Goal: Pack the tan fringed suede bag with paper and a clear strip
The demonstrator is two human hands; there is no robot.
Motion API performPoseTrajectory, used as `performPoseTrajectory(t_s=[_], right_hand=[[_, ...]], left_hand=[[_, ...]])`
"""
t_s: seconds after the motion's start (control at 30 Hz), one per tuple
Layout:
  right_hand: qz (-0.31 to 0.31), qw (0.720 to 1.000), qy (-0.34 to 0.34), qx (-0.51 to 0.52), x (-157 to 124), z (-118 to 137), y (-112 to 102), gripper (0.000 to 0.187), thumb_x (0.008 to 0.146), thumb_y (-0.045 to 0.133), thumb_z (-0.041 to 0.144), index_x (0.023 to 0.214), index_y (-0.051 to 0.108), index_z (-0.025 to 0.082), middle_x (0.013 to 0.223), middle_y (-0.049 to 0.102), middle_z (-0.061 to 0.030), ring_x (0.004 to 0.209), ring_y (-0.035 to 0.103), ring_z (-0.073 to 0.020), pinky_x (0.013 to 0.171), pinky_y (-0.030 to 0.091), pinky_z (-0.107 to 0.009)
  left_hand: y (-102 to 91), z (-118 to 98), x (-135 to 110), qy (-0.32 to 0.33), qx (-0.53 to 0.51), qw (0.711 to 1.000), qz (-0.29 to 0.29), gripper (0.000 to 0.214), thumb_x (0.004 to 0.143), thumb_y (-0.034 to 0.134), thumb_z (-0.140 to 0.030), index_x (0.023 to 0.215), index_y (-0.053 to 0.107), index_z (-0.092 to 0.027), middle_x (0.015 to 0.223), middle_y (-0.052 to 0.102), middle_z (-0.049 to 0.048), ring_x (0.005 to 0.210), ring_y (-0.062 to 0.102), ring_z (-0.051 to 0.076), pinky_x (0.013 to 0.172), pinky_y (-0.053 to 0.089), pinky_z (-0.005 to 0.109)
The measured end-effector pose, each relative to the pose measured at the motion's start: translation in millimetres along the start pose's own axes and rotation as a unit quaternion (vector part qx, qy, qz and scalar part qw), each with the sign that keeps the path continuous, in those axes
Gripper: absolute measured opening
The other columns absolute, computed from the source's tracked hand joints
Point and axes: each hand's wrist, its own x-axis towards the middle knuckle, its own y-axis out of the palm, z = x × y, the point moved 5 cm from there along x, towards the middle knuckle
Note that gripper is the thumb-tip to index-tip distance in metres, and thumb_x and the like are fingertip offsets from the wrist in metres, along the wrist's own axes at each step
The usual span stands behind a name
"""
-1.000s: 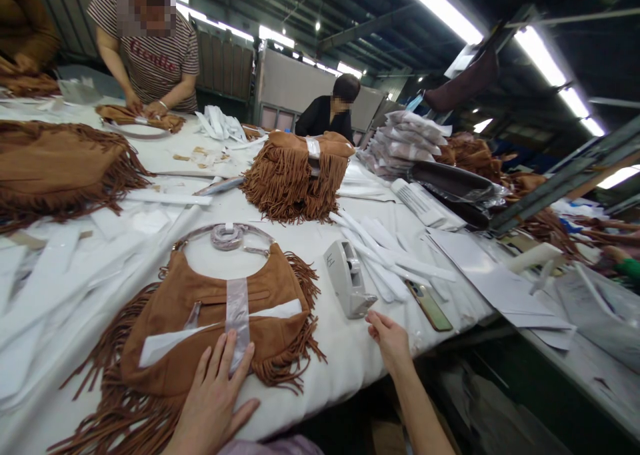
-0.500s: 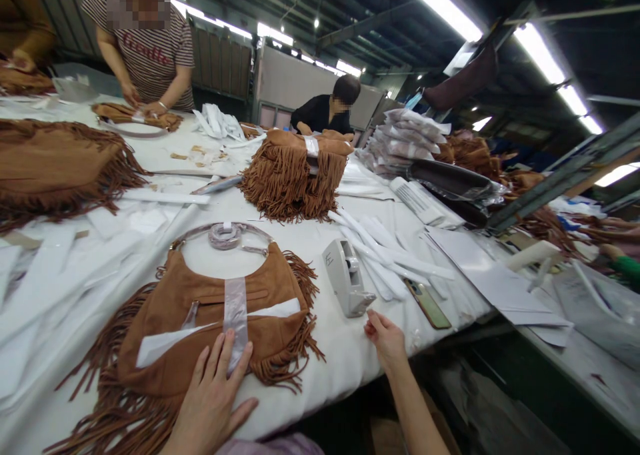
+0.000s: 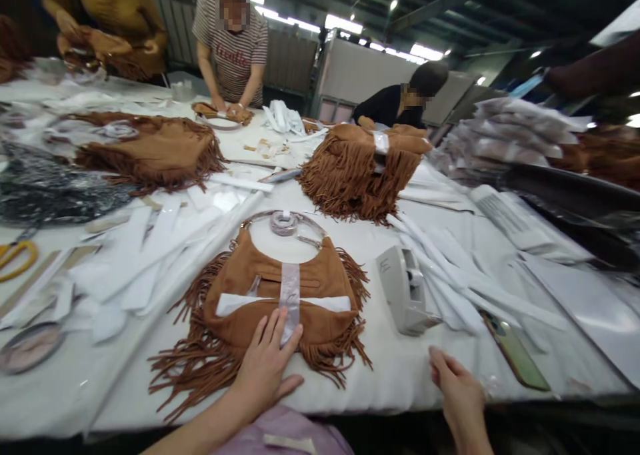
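A tan suede handbag (image 3: 240,275) with long fringes lies flat before me. A translucent strip (image 3: 290,283) runs down its middle, and white padding (image 3: 330,303) shows across its front. My left hand (image 3: 267,361) rests open on the bag's lower part, fingertips on the strip's lower end. Just in front of a grey tape dispenser (image 3: 397,291), my right hand (image 3: 457,388) is above the tabletop, thumb and fingers pinched together. Whatever they may hold is too small to make out. The bag's wrapped handle (image 3: 285,223) curves away at the top.
A stack of fringed bags (image 3: 345,168) stands behind, with another fringed bag (image 3: 165,148) to its left. White strips (image 3: 450,288), a phone (image 3: 517,355), yellow-handled scissors (image 3: 20,258) and a tape roll (image 3: 33,348) lie around. Co-workers (image 3: 235,55) handle bags across the table.
The view has swung left, so the table's things appear farther right. My right hand has drawn slightly away from the dispenser, still pinched. My left hand stays on the bag.
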Motion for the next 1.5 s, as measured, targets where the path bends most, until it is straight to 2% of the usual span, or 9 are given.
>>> performPoseTrajectory(t_s=[0.1,0.2,0.27,0.4,0.5,0.63,0.87,1.07,1.5], right_hand=[[0.138,0.977,-0.105,-0.125,-13.8,47.7,30.3,0.049,0.057,0.069,0.059,0.079,0.069,0.015,0.064,0.065,-0.0047,0.058,0.057,-0.0184,0.055,0.047,-0.029],[0.322,0.893,-0.242,-0.200,-55.7,117.9,80.5,0.036,0.071,0.062,0.055,0.076,0.070,0.020,0.076,0.069,-0.0053,0.072,0.061,-0.0209,0.069,0.048,-0.030],[0.480,0.790,-0.305,-0.228,-95.0,159.0,116.2,0.031,0.081,0.057,0.048,0.078,0.070,0.020,0.080,0.069,-0.0043,0.076,0.060,-0.0193,0.073,0.046,-0.027],[0.709,0.520,-0.388,-0.277,-162.0,206.7,171.3,0.025,0.088,0.053,0.035,0.084,0.071,0.018,0.079,0.068,-0.0031,0.073,0.059,-0.0136,0.070,0.042,-0.021],[0.725,0.361,-0.470,-0.352,-184.2,215.8,209.3,0.019,0.086,0.057,0.027,0.092,0.072,0.019,0.085,0.070,-0.0035,0.076,0.060,-0.0136,0.067,0.040,-0.020],[0.640,0.254,-0.554,-0.468,-197.0,207.6,259.1,0.015,0.081,0.062,0.024,0.091,0.073,0.022,0.080,0.071,-0.0033,0.073,0.062,-0.0150,0.059,0.036,-0.021],[0.546,0.228,-0.595,-0.544,-214.2,184.6,297.4,0.016,0.079,0.059,0.021,0.085,0.072,0.012,0.079,0.071,-0.0131,0.073,0.066,-0.0237,0.058,0.042,-0.026],[0.549,0.241,-0.581,-0.551,-209.7,177.9,303.4,0.019,0.078,0.060,0.022,0.087,0.072,0.011,0.080,0.071,-0.0154,0.074,0.066,-0.0255,0.060,0.046,-0.028],[0.600,0.243,-0.554,-0.523,-192.3,174.0,312.7,0.015,0.077,0.065,0.028,0.087,0.073,0.020,0.074,0.070,-0.0064,0.070,0.064,-0.0184,0.056,0.039,-0.023]], left_hand=[[-3.5,1.4,3.2,-0.020,-0.006,1.000,0.022,0.090,0.070,0.068,-0.055,0.146,0.028,-0.027,0.156,0.010,0.0165,0.140,0.018,0.037,0.110,0.020,0.052],[-3.1,2.3,2.8,-0.031,-0.023,0.999,0.027,0.091,0.069,0.070,-0.055,0.145,0.028,-0.028,0.156,0.009,0.0172,0.141,0.016,0.037,0.111,0.020,0.052],[-1.1,3.0,2.0,-0.028,-0.036,0.999,0.028,0.090,0.071,0.068,-0.057,0.145,0.028,-0.028,0.156,0.007,0.0163,0.141,0.014,0.037,0.111,0.020,0.053],[2.5,5.8,0.8,-0.027,-0.055,0.998,0.032,0.088,0.073,0.062,-0.064,0.146,0.028,-0.028,0.157,0.003,0.0143,0.142,0.011,0.037,0.111,0.020,0.054],[3.4,8.4,0.2,-0.041,-0.060,0.997,0.030,0.089,0.072,0.060,-0.068,0.146,0.026,-0.031,0.157,-0.001,0.0142,0.142,0.008,0.040,0.110,0.019,0.055],[6.2,9.8,0.0,-0.044,-0.070,0.996,0.030,0.094,0.070,0.059,-0.071,0.147,0.020,-0.034,0.156,-0.007,0.0161,0.141,0.007,0.041,0.110,0.016,0.056],[14.9,12.0,2.2,-0.047,-0.071,0.995,0.059,0.098,0.067,0.061,-0.073,0.147,0.021,-0.033,0.157,-0.002,0.0144,0.141,0.011,0.040,0.111,0.011,0.056],[14.4,10.3,2.6,-0.070,-0.058,0.995,0.047,0.101,0.064,0.062,-0.075,0.147,0.023,-0.034,0.157,0.006,0.0160,0.140,0.013,0.044,0.109,0.009,0.062],[15.4,6.0,0.8,0.042,-0.039,0.997,0.049,0.085,0.080,0.044,-0.072,0.145,0.029,-0.019,0.147,0.034,0.0186,0.131,0.034,0.033,0.109,0.017,0.055]])
